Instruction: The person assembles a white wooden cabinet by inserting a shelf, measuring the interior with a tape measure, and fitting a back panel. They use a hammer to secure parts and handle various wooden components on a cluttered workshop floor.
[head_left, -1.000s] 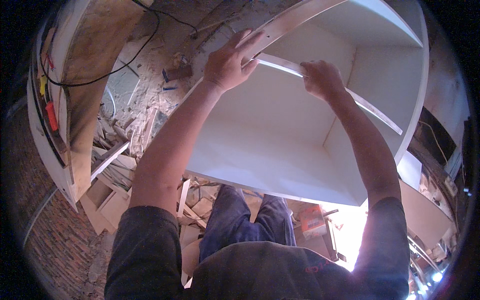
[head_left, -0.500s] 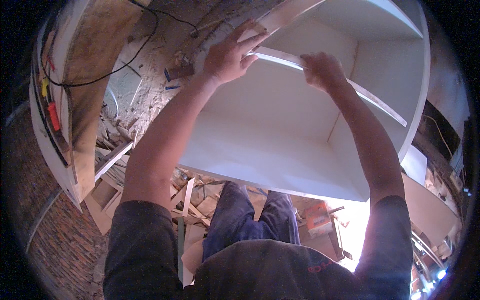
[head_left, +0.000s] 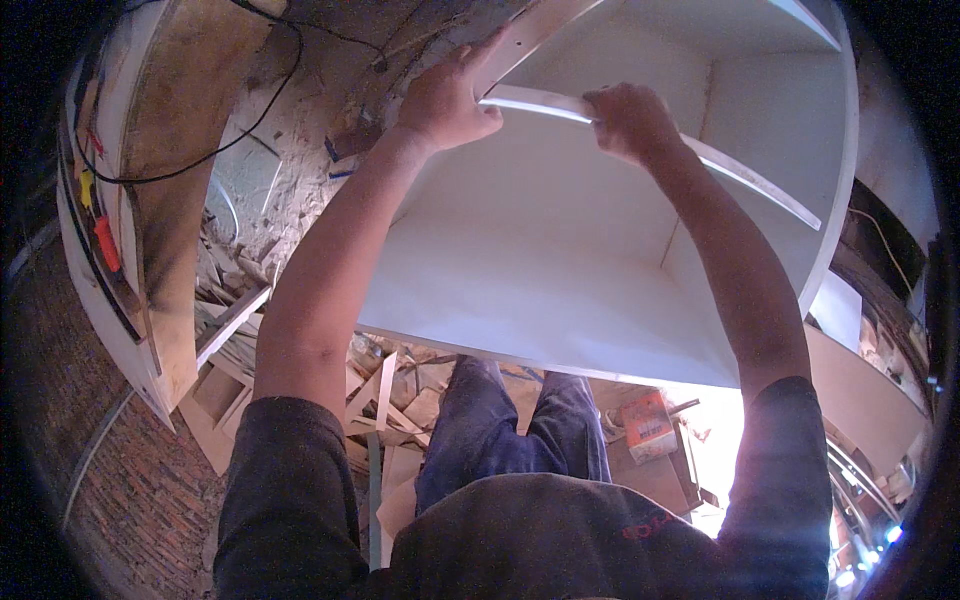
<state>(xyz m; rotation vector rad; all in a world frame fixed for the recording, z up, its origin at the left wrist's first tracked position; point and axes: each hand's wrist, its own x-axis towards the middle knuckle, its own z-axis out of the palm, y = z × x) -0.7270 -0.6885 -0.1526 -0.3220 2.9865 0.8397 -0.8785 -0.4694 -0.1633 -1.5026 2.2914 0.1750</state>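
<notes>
Fig.: view down over my arms, L to R.

Far L: a wood panel [head_left: 165, 200] leans upright w/ a black cable [head_left: 215, 150] draped across it; red and yellow tools [head_left: 100, 225] sit along its edge. Below it, a brick wall [head_left: 110, 500]. Floor beyond is littered w/ wood offcuts [head_left: 385, 385], prob. left from cutting.

Centre-L: my left hand [head_left: 445, 100] is up at the front corner of the white cabinet [head_left: 560, 290]. Fingers are curled over the corner where the side board meets the thin white strip [head_left: 640, 135], thumb pointing inward along the strip. Grip looks closed on the edge, I'd judge to steady the carcass and pin the strip's L end in place.

Centre-R: my right hand [head_left: 625, 120] is closed on the same strip a little further along, knuckles toward me, fingers wrapped behind it, so fingertips can't be seen. Two hands close together keep the thin strip from flexing and hold it flush w/ the cabinet's front edge. The strip runs on R to the far side board.

Below: my legs in blue jeans [head_left: 510, 440] stand under the cabinet; an orange box [head_left: 648, 425] lies on the floor just R of them.

Far R: curved boards [head_left: 860, 395] stacked, details too dark to tell.
</notes>
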